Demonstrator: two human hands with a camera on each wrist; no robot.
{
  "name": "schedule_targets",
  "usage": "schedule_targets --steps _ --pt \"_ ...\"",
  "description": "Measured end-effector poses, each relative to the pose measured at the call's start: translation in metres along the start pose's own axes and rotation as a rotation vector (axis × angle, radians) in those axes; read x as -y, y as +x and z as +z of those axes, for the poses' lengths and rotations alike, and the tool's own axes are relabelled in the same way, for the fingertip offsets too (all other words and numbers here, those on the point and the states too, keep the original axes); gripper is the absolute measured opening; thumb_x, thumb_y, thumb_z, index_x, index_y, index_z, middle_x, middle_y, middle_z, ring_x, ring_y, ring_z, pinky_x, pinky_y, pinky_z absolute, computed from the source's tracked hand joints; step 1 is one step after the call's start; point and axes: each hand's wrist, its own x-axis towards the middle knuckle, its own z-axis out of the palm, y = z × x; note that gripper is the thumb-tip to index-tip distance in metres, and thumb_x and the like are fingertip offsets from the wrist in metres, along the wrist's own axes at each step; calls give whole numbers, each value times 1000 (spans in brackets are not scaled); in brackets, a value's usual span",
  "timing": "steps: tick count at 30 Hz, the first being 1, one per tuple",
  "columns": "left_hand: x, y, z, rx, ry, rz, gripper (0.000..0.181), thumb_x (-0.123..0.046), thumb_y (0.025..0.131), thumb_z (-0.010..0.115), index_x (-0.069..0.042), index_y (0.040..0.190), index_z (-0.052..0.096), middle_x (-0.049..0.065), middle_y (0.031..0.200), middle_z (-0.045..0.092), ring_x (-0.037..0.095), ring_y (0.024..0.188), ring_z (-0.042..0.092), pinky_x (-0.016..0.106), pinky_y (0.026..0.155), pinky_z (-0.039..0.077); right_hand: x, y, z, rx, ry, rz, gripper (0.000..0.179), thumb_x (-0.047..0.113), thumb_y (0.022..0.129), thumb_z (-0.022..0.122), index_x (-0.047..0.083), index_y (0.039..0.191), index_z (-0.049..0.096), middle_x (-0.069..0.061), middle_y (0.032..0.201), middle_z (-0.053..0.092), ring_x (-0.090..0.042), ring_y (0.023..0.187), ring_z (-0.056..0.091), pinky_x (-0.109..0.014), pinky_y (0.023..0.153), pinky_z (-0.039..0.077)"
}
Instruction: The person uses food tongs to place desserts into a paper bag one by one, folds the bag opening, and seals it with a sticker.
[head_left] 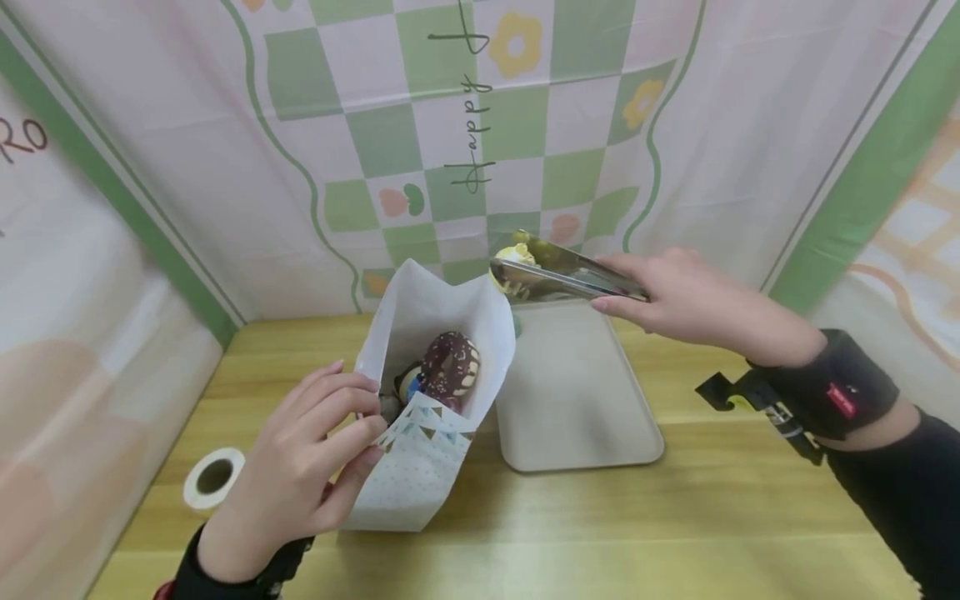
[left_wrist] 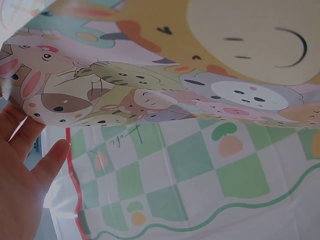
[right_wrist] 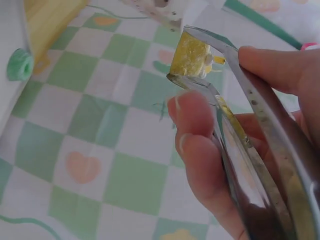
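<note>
My left hand (head_left: 322, 442) holds the left side of an upright white paper bag (head_left: 420, 492), its fingers at the open rim; in the left wrist view the bag's animal-printed side (left_wrist: 165, 95) fills the upper part. Inside the bag lie a chocolate doughnut (head_left: 450, 367) with pale sprinkles and other items, partly hidden. My right hand (head_left: 675, 296) grips metal tongs (head_left: 570, 279). Between the tongs' tips is a small yellow cake (right_wrist: 190, 56) with whitish topping, held in the air at the bag's upper right edge.
A beige tray (head_left: 577, 392) lies right of the bag on the wooden table (head_left: 570, 533). A green ring-shaped piece (right_wrist: 20, 64) sits on the tray, mostly behind the bag in the head view. A white tape roll (head_left: 213, 479) lies at left. Patterned cloth (head_left: 480, 125) hangs behind.
</note>
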Motion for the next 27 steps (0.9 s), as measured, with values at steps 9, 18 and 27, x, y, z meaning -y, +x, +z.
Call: schedule_targets --steps 9,18,27 --pt "1 -4 0 0 12 8 36 -23 110 46 -7 87 68 9 94 70 33 100 69 38 122 41 23 -10 -6 -74 -68 -64 53 37 103 68 8 146 58 5 74 62 -11 61 51 -31 62 46" --pt "2 -2 1 4 23 16 36 -23 110 46 -7 88 69 9 94 70 32 101 69 43 115 46 43 -14 -8 -78 -91 -176 51 38 102 70 11 144 61 8 76 64 -6 61 53 -33 60 51" --pt "-1 -1 0 6 20 14 36 -23 110 46 -6 87 68 9 94 70 32 100 69 37 123 40 57 -6 -8 -39 -79 -282 50 40 103 69 12 143 61 15 69 58 -2 55 46 -29 55 46"
